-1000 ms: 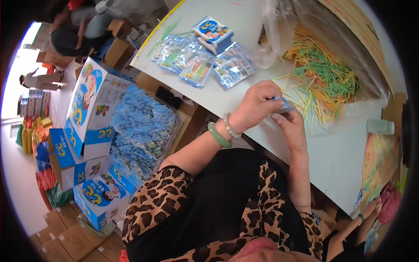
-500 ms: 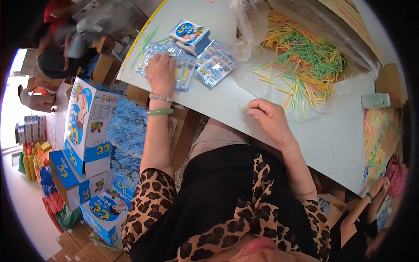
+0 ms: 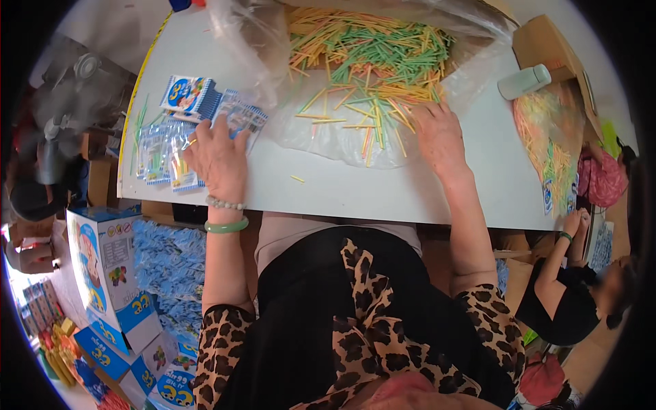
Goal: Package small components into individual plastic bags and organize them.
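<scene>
My left hand [image 3: 220, 158] wears a bead bracelet and a green bangle. Its fingers are spread over the clear-and-blue packets [image 3: 156, 156] at the table's left side, some with coloured sticks inside. Just beyond it are a stack of blue-and-white packets [image 3: 186, 96] and another flat packet [image 3: 240, 116]. Further right, my right hand [image 3: 441, 137] reaches the near right edge of a heap of thin yellow, green and pink sticks [image 3: 389, 61]. Its fingers are stretched out, with the tips among the sticks. One short yellow stick [image 3: 297, 179] lies alone between my hands.
The heap lies on clear plastic sheeting [image 3: 301, 137] on the white table [image 3: 328, 198]. A pale green bottle [image 3: 524, 82] and a bag of sticks [image 3: 547, 137] are at the right. Printed boxes [image 3: 102, 266] stand at lower left. Another person [image 3: 564, 294] sits at lower right.
My right hand has moved from the near table edge to the heap of sticks. The left hand remains over the packets, its fingers now spread wider. The whole view has turned and shifted.
</scene>
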Available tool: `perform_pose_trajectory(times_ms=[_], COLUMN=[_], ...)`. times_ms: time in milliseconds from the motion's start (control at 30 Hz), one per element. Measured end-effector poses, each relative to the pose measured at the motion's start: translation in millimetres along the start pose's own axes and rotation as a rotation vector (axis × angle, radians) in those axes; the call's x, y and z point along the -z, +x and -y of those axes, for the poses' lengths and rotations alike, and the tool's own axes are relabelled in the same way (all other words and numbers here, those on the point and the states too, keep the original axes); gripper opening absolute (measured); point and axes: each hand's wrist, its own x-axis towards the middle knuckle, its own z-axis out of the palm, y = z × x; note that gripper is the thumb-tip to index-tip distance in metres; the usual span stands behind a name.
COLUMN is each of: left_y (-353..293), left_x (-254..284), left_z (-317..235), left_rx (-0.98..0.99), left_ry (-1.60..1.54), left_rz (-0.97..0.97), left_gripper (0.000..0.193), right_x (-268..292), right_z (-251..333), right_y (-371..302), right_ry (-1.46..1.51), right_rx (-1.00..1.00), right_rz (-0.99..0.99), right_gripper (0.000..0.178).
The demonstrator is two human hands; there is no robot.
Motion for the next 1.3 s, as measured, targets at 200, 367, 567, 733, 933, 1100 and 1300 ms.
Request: perform_pose_trajectory(times_ms=[200, 367, 567, 733, 933, 1100, 1300], left_y=[-1, 6, 13, 17, 14, 3, 4], left_x=[0, 0, -11, -2, 21, 37, 36], left_z=[-3, -5, 2, 1, -2, -6, -8], left_rx=[-0.064, -0.005, -0.013, 0.011, 0.07, 0.096, 0.519], left_ry=[-0.086, -0.071, 0.134, 0.254, 0.231, 0.249, -0.686], left_rz=[-0.159, -0.096, -0.047, -0.032, -0.056, -0.08, -0.066], left_gripper=[0.021, 0.014, 0.018, 0.018, 0.023, 0.017, 0.005], right_x=[-18, -12, -23, -29, -25, -21, -2], right_z=[-3, 5, 4, 2, -8, -11, -15], right_y=[38, 56, 60, 61, 60, 67, 58], right_ry=[-0.007, -0.161, -0.178, -0.086, 0.231, 0.253, 0.4], right_rx=[0.013, 0.032, 0.068, 0.028, -0.034, 0.014, -0.041], right_rz=[-0.04, 0.191, 0.13, 0.103, -0.013, 0.033, -0.028], right_gripper=[0.026, 0.036, 0.032, 0.031, 0.032, 0.032, 0.024])
